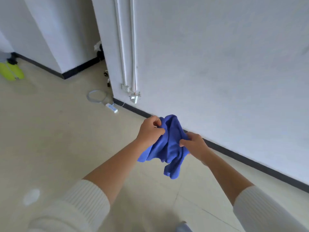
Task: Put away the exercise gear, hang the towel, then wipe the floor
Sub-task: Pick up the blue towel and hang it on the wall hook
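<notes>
A crumpled blue towel (168, 148) hangs in the air between both my hands, above the pale tiled floor (58, 139). My left hand (150, 129) pinches its upper left edge. My right hand (194, 144) grips its right side, a little lower. Loose folds of the towel droop below the hands. Both arms wear white ribbed sleeves pushed up to the elbows.
A white wall (217, 64) with a black skirting board runs along the right. White pipes (127, 47) run down the wall corner. A white power strip (111, 108) with coiled cable lies on the floor beside it. Something yellow-green (11, 71) lies at the far left.
</notes>
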`<state>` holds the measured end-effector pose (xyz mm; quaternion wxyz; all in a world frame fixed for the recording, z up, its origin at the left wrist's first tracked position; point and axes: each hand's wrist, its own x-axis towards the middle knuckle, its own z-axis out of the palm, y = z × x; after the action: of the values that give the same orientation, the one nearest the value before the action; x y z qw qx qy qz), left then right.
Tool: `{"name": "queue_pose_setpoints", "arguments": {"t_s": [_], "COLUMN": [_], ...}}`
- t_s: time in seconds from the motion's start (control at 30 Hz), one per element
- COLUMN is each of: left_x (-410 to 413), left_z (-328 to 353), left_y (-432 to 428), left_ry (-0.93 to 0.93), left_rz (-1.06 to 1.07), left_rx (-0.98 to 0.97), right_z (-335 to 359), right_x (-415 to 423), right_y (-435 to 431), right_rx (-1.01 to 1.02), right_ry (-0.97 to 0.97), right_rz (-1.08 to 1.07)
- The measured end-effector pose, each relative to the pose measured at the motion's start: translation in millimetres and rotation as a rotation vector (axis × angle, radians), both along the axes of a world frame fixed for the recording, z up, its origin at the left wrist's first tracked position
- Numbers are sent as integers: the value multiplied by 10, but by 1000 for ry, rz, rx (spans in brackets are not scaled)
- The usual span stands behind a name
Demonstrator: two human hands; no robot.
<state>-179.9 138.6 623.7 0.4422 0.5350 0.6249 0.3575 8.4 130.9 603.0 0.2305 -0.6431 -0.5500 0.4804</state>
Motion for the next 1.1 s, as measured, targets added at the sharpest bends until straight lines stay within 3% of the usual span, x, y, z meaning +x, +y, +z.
{"name": "queue_pose_setpoints", "arguments": {"t_s": [0.23, 0.63, 0.87, 1.1], "left_x": [1463, 5080, 6918, 8597], "left_z": [584, 1326, 1750, 1937], "left_y": [102, -621, -1300, -1896], "left_ry": [-106, -183, -368, -350], "left_rz": [-331, -706, -927, -1174], "left_rx": [1, 218, 170, 173], "right_z": [570, 1384, 1514, 1375], "right_x": [1475, 4743, 6222, 7457], "right_y": [-466, -2032, -3106, -3900], "right_rx": [101, 207, 199, 193], "right_ry": [-42, -172, -312, -370], "right_rz": [-236, -657, -891, -1115]}}
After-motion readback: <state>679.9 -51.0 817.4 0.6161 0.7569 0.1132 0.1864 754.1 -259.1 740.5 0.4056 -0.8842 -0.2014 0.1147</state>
